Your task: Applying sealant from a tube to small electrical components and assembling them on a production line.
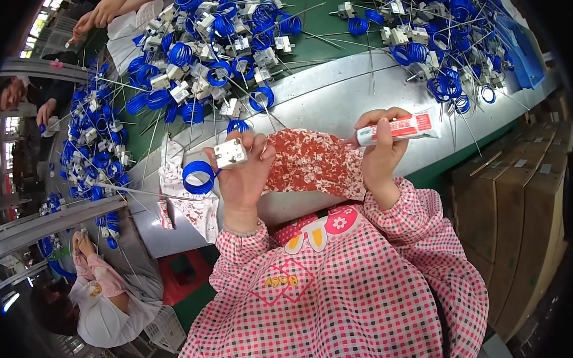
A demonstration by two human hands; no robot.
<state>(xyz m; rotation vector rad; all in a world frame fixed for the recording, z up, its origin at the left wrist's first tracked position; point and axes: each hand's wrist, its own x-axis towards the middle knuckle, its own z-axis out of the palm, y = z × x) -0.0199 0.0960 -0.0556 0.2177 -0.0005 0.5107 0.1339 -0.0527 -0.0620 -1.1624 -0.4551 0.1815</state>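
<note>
My left hand (247, 180) is closed around a small white thermostat-like block (230, 153) with holes in its upturned face. From the block a coil of blue tubing (198, 178) hangs at the left of my fingers, and a thin metal rod runs off leftward. In my right hand (384, 159) is a white and red squeeze tube (400, 129), tilted with its nozzle end toward the left. Between both hands lies a sheet smeared with red-brown paste (313, 164), at the bench's near edge. The nozzle tip is hard to make out against it.
Heaps of similar blocks with blue coils (205, 54) and thin rods cover the far bench, with another heap (446, 42) at right. A spotted cloth (189, 200) lies left. Tall cardboard boxes (509, 208) stand right. Co-workers' hands (105, 11) show at upper left; another person (102, 299) sits lower left.
</note>
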